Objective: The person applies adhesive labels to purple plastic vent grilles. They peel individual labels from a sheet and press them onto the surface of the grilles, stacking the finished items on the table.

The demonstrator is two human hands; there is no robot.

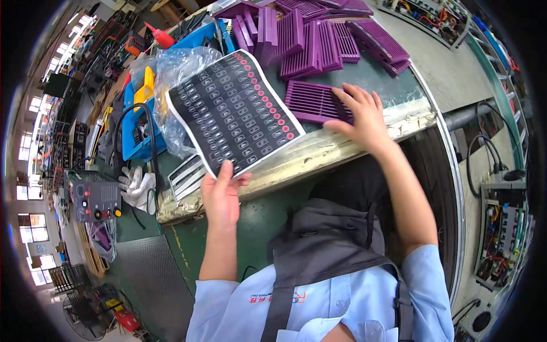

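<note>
My left hand (221, 194) grips the near corner of a black sticker sheet (233, 111) with a white border, rows of small symbols and a line of red dots; the sheet is held up over the bench edge. My right hand (362, 114) rests with spread fingers on a purple slatted plastic grille (310, 101) lying flat on the dark green bench (399, 91) near its front edge. More purple grilles (319, 40) are piled behind it.
Crumpled clear plastic bags (176, 65) lie left of the sheet. A blue tray (137, 134) with a black cable, a red-capped bottle (161, 37), white gloves (137, 185) and a grey control box (96, 199) sit left. Machinery with cables (501, 228) stands right.
</note>
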